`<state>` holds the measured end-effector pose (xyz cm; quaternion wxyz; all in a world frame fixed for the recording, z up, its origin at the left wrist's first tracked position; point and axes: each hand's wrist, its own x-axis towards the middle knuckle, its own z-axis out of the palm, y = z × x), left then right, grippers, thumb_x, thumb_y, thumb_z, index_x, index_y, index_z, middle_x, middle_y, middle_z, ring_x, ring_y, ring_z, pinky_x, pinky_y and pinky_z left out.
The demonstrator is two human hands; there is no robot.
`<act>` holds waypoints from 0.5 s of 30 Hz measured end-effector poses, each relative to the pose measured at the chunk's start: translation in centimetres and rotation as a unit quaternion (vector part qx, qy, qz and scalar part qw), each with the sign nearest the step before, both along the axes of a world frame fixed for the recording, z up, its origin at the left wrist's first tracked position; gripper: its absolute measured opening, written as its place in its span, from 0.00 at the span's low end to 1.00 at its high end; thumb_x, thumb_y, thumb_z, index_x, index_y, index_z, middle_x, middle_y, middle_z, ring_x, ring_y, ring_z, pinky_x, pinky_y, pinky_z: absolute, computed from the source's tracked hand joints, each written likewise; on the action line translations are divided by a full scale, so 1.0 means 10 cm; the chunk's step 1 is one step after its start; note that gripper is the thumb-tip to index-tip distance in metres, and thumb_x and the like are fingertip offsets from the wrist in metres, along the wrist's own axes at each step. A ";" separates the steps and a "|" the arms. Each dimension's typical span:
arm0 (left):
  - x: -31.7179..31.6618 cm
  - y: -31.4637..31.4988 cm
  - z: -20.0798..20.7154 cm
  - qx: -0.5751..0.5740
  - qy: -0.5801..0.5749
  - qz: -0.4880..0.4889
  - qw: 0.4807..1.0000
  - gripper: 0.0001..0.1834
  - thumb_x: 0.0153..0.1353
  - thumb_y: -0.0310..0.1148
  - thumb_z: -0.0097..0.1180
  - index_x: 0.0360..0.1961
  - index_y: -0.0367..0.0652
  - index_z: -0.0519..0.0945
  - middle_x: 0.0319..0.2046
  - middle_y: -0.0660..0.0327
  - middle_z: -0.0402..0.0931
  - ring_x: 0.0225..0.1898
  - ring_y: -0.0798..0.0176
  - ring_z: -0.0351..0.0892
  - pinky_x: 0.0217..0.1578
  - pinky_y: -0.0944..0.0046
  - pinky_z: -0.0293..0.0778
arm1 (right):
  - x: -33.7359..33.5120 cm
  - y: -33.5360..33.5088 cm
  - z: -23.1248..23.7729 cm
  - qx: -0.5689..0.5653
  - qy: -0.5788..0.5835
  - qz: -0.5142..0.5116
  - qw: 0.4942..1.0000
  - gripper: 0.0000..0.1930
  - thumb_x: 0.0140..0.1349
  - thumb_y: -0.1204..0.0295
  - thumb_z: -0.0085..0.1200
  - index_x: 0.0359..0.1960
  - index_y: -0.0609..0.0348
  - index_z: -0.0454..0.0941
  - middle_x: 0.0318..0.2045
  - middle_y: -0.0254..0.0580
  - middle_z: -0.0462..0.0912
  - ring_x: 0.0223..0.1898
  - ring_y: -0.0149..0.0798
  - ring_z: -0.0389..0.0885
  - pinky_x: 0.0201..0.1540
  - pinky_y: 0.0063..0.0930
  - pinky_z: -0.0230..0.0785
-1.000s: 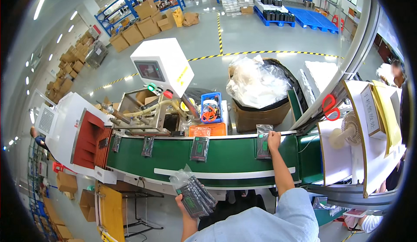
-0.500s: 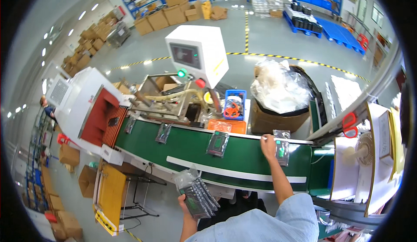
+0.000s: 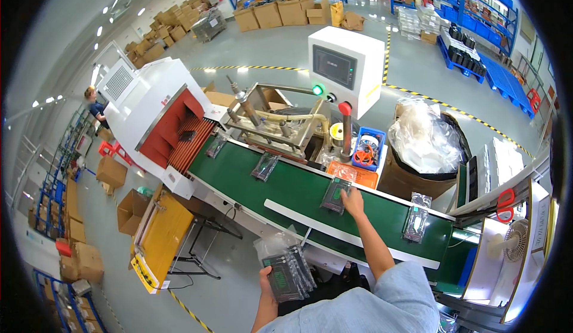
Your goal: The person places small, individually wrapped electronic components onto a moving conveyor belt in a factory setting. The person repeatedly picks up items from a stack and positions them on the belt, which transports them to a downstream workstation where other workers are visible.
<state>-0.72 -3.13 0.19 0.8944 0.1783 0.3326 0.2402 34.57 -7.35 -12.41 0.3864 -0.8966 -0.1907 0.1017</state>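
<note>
Grey floor [image 3: 245, 49] spreads across the upper part of the frame, and below it a green conveyor belt [image 3: 295, 185] slants from the middle left toward the lower right. We see a pale rim along its far edge and a white strip [image 3: 322, 223] running near the close edge. Stretches of green show between the packets, giving sideways room on the belt.

Our right hand [image 3: 353, 203], right of the middle, touches the right side of a bagged dark packet [image 3: 335, 195] lying on the belt; its fingers are drawn in narrow, but we cannot tell whether they pinch it. Our left hand [image 3: 266, 280], at the lower middle, is closed on a fanned stack of bagged packets [image 3: 290, 276], held in front of the belt's near edge.

One more packet [image 3: 416, 221] lies to the right, and another [image 3: 265, 166] to the left, well apart from our fingers. Beyond the far edge, close to our right hand, we find an orange tray [image 3: 368, 180] and a blue bin [image 3: 365, 165]. At the left, a white machine [image 3: 140, 103] stands at the belt's end; below it, a yellow board [image 3: 164, 237] borders open floor.
</note>
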 end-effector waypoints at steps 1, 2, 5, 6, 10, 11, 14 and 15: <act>0.00 0.01 0.02 0.004 0.014 -0.006 1.000 0.26 0.46 0.44 0.49 0.41 0.34 0.73 0.34 0.50 0.77 0.32 0.54 0.78 0.35 0.57 0.76 | -0.14 -0.06 0.21 0.023 0.029 0.088 0.995 0.19 0.54 0.57 0.51 0.33 0.66 0.74 0.26 0.50 0.79 0.26 0.50 0.78 0.31 0.36 0.70; 0.04 0.01 0.06 0.007 0.028 -0.012 1.000 0.25 0.46 0.43 0.49 0.41 0.34 0.73 0.34 0.50 0.77 0.32 0.54 0.78 0.34 0.57 0.76 | -0.38 -0.12 0.47 0.112 0.185 0.181 0.959 0.20 0.57 0.56 0.50 0.36 0.64 0.74 0.26 0.43 0.78 0.25 0.37 0.77 0.28 0.27 0.70; 0.12 0.02 0.10 0.000 0.047 -0.082 0.995 0.25 0.47 0.43 0.49 0.42 0.34 0.73 0.34 0.51 0.76 0.31 0.55 0.78 0.33 0.58 0.76 | -1.02 -0.39 1.17 0.181 0.417 0.374 0.808 0.18 0.62 0.57 0.45 0.39 0.62 0.75 0.26 0.34 0.76 0.27 0.26 0.74 0.31 0.21 0.68; 0.15 0.03 0.11 -0.005 0.050 -0.114 0.992 0.25 0.48 0.44 0.48 0.42 0.34 0.73 0.34 0.51 0.76 0.31 0.56 0.78 0.33 0.59 0.76 | -1.16 -0.49 1.40 0.173 0.404 0.403 0.803 0.19 0.61 0.58 0.47 0.41 0.63 0.75 0.26 0.33 0.75 0.29 0.26 0.72 0.34 0.21 0.66; 0.30 -0.02 0.21 0.030 0.097 -0.205 0.974 0.27 0.46 0.45 0.49 0.44 0.35 0.72 0.36 0.52 0.76 0.34 0.56 0.78 0.36 0.60 0.75 | -1.37 -0.70 1.44 0.203 0.333 0.291 0.873 0.17 0.59 0.61 0.50 0.41 0.65 0.77 0.26 0.32 0.76 0.27 0.25 0.70 0.33 0.20 0.64; 0.32 -0.04 0.24 0.044 0.101 -0.217 0.970 0.27 0.47 0.45 0.49 0.44 0.34 0.72 0.36 0.52 0.76 0.34 0.57 0.78 0.36 0.61 0.75 | -1.36 -0.74 1.42 0.200 0.330 0.266 0.883 0.17 0.59 0.62 0.51 0.40 0.65 0.77 0.26 0.32 0.76 0.26 0.25 0.69 0.33 0.20 0.64; 0.39 -0.04 0.17 0.047 0.075 -0.222 0.971 0.27 0.47 0.44 0.48 0.44 0.34 0.72 0.36 0.53 0.77 0.34 0.57 0.78 0.36 0.61 0.75 | -1.34 -0.89 1.42 0.154 0.336 0.236 0.899 0.14 0.58 0.64 0.51 0.38 0.63 0.78 0.25 0.36 0.78 0.27 0.26 0.71 0.31 0.21 0.65; 0.43 -0.06 0.18 0.048 0.069 -0.221 0.972 0.27 0.47 0.44 0.48 0.45 0.34 0.72 0.37 0.52 0.76 0.35 0.57 0.77 0.37 0.60 0.75 | -1.33 -0.95 1.44 0.155 0.331 0.244 0.898 0.14 0.58 0.65 0.52 0.38 0.63 0.78 0.25 0.36 0.78 0.27 0.26 0.71 0.31 0.21 0.65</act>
